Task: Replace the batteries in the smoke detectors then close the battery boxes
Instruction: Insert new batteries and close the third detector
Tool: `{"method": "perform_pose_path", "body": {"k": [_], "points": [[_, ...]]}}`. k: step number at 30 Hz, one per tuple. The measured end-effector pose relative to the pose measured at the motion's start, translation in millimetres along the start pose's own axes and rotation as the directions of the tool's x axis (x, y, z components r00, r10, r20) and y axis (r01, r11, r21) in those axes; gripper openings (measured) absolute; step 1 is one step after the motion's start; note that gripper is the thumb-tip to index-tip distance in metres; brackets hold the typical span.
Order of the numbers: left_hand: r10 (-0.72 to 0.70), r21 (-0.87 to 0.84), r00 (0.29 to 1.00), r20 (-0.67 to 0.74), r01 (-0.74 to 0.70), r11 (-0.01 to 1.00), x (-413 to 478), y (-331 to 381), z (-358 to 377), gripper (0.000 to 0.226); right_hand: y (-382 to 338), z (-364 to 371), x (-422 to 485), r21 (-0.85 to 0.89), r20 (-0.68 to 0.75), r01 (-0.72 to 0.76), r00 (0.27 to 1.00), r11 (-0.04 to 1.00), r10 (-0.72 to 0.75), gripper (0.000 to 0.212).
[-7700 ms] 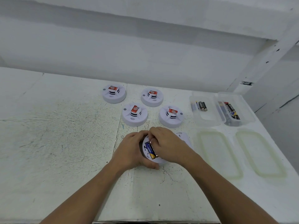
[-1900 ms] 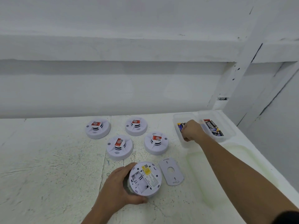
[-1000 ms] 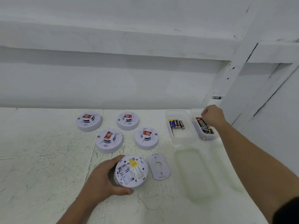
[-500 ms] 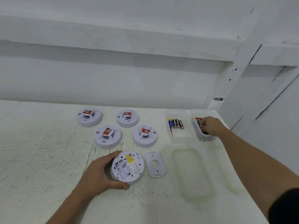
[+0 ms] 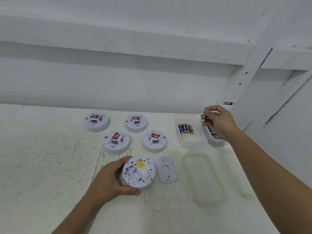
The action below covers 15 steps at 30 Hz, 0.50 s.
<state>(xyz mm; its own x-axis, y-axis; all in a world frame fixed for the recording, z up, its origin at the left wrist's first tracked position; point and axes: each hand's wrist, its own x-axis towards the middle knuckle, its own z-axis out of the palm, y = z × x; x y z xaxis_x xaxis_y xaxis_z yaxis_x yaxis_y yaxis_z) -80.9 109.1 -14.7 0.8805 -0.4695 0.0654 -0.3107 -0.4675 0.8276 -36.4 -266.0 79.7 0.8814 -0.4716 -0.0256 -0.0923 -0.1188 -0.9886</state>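
Observation:
My left hand (image 5: 110,179) grips a white smoke detector (image 5: 139,172) turned underside up on the table, its battery bay open with no cells in it. Its loose back cover (image 5: 165,169) lies just to the right. My right hand (image 5: 217,121) is raised above the right clear battery box (image 5: 214,142) and pinches a battery (image 5: 204,116) between thumb and fingers. The left clear box (image 5: 191,144) holds several batteries (image 5: 185,128). Several other detectors, such as one (image 5: 116,141) and another (image 5: 154,141), sit face up behind.
Two translucent box lids, one (image 5: 205,179) and a fainter one (image 5: 236,174), lie flat on the white table in front of the boxes. A white wall rises right behind the detectors, and a white post (image 5: 249,65) stands at the back right.
My right hand has lifted out of the right box with a battery pinched in it. My left hand stays on the upturned detector.

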Motion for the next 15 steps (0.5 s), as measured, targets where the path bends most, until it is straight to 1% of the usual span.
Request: {"method": "perform_pose_path", "body": {"k": [2,4,6,8,10,11,13,15], "points": [[0.023,-0.008,1.0,-0.004,-0.023,1.0,-1,3,-1,0.085,-6,23,-19,0.135,0.077,-0.055,0.996,0.989,0.045,0.006],[0.039,-0.012,0.999,-0.007,-0.039,0.999,-2,5,-2,0.082,-11,46,-42,0.23,0.159,-0.149,0.981,0.962,0.114,0.005],[0.054,-0.021,0.999,-0.003,-0.054,0.998,-2,5,-3,0.08,-13,68,-64,0.267,0.244,-0.242,0.954,0.933,0.177,0.01],[0.068,-0.029,0.998,0.005,-0.068,0.997,-2,5,-4,0.078,-14,87,-83,0.265,0.334,-0.319,0.916,0.91,0.224,0.021],[0.077,-0.038,0.997,0.008,-0.077,0.996,-2,3,-4,0.076,-11,103,-101,0.227,0.415,-0.361,0.876,0.904,0.246,0.031],[0.078,-0.041,0.997,0.009,-0.077,0.996,-3,2,-4,0.075,-10,111,-110,0.183,0.443,-0.351,0.863,0.918,0.242,0.033],[0.08,-0.028,0.997,0.007,-0.08,0.996,-2,-1,-4,0.076,-4,123,-126,0.04,0.459,-0.257,0.863,0.966,0.21,0.034],[0.096,-0.01,0.995,0.003,-0.096,0.995,-2,-2,-5,0.078,2,134,-140,-0.163,0.442,-0.111,0.88,0.98,0.173,0.027]]}}
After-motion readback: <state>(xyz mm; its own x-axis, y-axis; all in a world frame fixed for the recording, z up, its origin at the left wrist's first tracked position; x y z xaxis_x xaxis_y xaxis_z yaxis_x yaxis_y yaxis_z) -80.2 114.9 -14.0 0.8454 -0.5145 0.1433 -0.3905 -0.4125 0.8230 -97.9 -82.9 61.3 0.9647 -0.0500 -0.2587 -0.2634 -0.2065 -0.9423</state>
